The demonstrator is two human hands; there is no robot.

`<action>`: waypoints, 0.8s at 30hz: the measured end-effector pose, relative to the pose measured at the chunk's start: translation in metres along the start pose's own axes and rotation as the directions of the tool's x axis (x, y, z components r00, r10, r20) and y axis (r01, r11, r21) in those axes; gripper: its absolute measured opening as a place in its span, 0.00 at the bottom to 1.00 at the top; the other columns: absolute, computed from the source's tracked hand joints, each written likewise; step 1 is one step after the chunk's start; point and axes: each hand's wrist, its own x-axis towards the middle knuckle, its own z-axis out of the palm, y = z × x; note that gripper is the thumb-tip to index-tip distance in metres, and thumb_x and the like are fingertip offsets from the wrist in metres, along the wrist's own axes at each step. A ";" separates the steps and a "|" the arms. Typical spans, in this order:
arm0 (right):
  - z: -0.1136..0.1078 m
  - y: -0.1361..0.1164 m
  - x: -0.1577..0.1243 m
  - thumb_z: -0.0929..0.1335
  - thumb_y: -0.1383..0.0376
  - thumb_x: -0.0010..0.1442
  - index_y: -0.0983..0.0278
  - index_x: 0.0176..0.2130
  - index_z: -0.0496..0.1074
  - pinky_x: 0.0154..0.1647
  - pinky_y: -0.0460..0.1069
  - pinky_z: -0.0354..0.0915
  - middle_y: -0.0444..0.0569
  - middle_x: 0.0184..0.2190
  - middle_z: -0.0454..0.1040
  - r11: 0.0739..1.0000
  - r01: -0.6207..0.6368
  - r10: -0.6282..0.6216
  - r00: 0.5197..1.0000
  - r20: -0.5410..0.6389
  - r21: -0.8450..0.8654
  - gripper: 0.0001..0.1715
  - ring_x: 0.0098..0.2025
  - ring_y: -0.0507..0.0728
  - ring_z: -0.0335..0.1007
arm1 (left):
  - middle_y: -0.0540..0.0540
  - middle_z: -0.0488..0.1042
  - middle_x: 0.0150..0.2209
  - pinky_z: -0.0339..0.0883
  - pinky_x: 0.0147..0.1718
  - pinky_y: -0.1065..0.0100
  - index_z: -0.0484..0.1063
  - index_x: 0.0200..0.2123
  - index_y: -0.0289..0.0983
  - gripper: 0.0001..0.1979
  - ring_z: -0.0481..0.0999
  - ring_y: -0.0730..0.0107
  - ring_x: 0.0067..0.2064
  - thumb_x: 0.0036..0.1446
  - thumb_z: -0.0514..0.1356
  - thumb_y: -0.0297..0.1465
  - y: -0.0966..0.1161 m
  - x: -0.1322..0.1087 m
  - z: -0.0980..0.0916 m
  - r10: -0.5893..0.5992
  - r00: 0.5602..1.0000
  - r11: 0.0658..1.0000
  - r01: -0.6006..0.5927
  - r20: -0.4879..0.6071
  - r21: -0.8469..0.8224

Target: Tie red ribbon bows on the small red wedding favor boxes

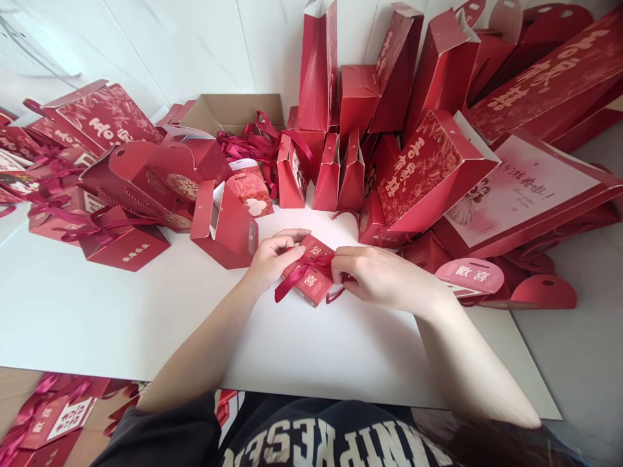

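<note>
A small red gift box (313, 293) with white lettering lies on the white table in front of me. A dark red satin ribbon (293, 280) crosses its top and is gathered in the middle, with one tail hanging off the left side. At the box's upper left, my left hand (276, 258) is closed, its thumb and fingers pinching the ribbon against the box. My right hand (372, 274) grips the ribbon's right part between bent fingers; the fingertips are partly hidden. A twisted red cord handle (335, 296) shows beneath that hand.
Red gift boxes (224, 227) and tall bags (418, 172) stand close around the back and both sides. Behind them a cardboard carton (233, 107) holds loose ribbons (253, 144). Ribboned boxes (124, 243) sit at left; more (53, 421) lie below the table's front edge.
</note>
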 end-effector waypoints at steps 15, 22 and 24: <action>-0.026 0.020 -0.016 0.65 0.61 0.65 0.59 0.43 0.71 0.30 0.48 0.64 0.43 0.28 0.76 0.901 -0.159 0.127 0.986 0.105 0.405 0.08 0.28 0.54 0.72 | 0.40 0.71 0.55 0.70 0.49 0.57 0.57 0.17 0.35 0.21 0.73 0.55 0.54 0.55 0.63 0.36 0.002 0.000 -0.001 -0.025 0.998 0.999 0.027 0.061 -0.031; -0.010 0.038 0.005 0.66 0.51 0.64 0.61 0.50 0.64 0.18 0.44 0.62 0.42 0.23 0.75 0.589 -0.291 0.127 0.955 0.270 0.754 0.21 0.18 0.51 0.67 | 0.40 0.71 0.55 0.68 0.52 0.56 0.58 0.18 0.36 0.21 0.74 0.56 0.53 0.56 0.63 0.37 0.004 -0.001 -0.001 0.009 0.998 0.999 -0.012 0.057 0.052; -0.003 0.042 0.011 0.69 0.52 0.62 0.63 0.47 0.67 0.16 0.43 0.60 0.42 0.22 0.75 0.552 -0.285 0.068 0.952 0.298 0.784 0.20 0.18 0.50 0.67 | 0.40 0.71 0.55 0.68 0.52 0.56 0.58 0.18 0.36 0.21 0.74 0.57 0.53 0.56 0.63 0.37 0.003 -0.001 -0.002 0.026 0.998 0.997 -0.030 0.061 0.073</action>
